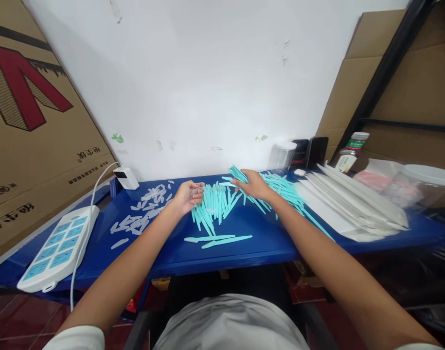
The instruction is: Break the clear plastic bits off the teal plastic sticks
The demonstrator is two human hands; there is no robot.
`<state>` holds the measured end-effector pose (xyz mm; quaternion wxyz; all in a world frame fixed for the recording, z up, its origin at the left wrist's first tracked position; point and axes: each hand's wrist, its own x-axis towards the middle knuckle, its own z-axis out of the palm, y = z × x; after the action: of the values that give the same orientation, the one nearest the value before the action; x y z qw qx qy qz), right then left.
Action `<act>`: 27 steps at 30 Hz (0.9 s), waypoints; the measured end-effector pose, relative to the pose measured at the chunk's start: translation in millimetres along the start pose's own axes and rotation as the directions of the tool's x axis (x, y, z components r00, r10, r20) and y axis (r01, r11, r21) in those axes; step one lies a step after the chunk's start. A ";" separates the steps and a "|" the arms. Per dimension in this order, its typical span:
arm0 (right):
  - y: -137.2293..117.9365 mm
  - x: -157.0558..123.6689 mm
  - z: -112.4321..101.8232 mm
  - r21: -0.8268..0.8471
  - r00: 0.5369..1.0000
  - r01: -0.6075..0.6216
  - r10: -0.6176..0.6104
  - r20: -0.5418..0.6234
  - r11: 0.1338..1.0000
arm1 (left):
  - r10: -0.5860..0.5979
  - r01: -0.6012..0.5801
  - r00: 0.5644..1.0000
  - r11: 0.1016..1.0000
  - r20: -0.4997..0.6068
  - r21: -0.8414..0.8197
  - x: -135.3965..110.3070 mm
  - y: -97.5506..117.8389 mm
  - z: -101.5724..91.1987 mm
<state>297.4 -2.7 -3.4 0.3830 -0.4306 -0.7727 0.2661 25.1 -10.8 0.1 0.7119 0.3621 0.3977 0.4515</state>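
A heap of slim turquoise plastic sticks point(215, 204) lies on the blue table point(244, 243). My left hand point(188, 195) rests at the heap's left edge, fingers curled round a small clear piece. My right hand point(253, 184) reaches into the sticks further back, fingers pinched on one of them. Two sticks point(218, 239) lie apart near the front edge. Small clear caps point(145, 214) are scattered to the left of my left hand.
A white power strip point(58, 248) overhangs the table's left end, with a white charger point(125, 178) behind it. Stacked white sleeves point(353, 204) fill the right side. Clear jars point(419, 187), a bottle point(349, 153) and cardboard boxes point(32, 121) stand around.
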 end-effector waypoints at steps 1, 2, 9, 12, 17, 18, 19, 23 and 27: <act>-0.4 0.0 0.0 -0.012 1.000 -0.002 0.002 -0.001 1.000 | 0.029 -0.028 1.000 0.998 -0.004 0.056 -1.5 -0.1 1.0; -0.7 0.1 -0.3 -0.029 1.000 -0.001 0.001 -0.004 1.000 | 0.069 -0.066 0.998 0.987 -0.010 0.146 -3.3 0.1 2.1; -2.3 1.2 -3.7 -0.120 1.000 0.005 -0.008 -0.026 0.993 | 0.113 -0.442 0.895 0.352 0.431 0.825 -22.1 11.3 6.5; -1.1 1.5 -3.6 -0.141 0.999 0.020 -0.024 -0.027 0.990 | 0.002 -0.526 0.842 0.232 0.540 0.818 -27.5 12.8 8.9; -0.7 1.6 -3.5 -0.178 0.999 0.023 -0.028 -0.027 0.984 | -0.108 -0.559 0.805 0.187 0.583 0.808 -30.7 5.4 12.9; -0.7 1.6 -3.6 -0.181 0.999 0.023 -0.029 -0.027 0.983 | -0.117 -0.556 0.805 0.194 0.582 0.808 -30.9 3.9 13.6; -0.7 1.5 -3.6 -0.181 0.999 0.024 -0.029 -0.025 0.983 | -0.121 -0.552 0.806 0.198 0.579 0.810 -31.1 2.6 14.4; 1.0 2.0 -3.6 -0.188 0.999 0.029 -0.033 -0.020 0.982 | -0.168 -0.540 0.798 0.227 0.579 0.811 -32.1 0.5 16.9; 1.9 2.5 -3.2 -0.179 0.999 0.039 -0.045 -0.025 0.983 | -0.172 -0.542 0.786 0.268 0.593 0.796 -33.9 1.2 19.0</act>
<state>300.1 0.6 -2.2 0.3595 -0.4506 -0.7967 0.1814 32.3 -45.0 17.3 0.3737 0.8743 0.3000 0.0776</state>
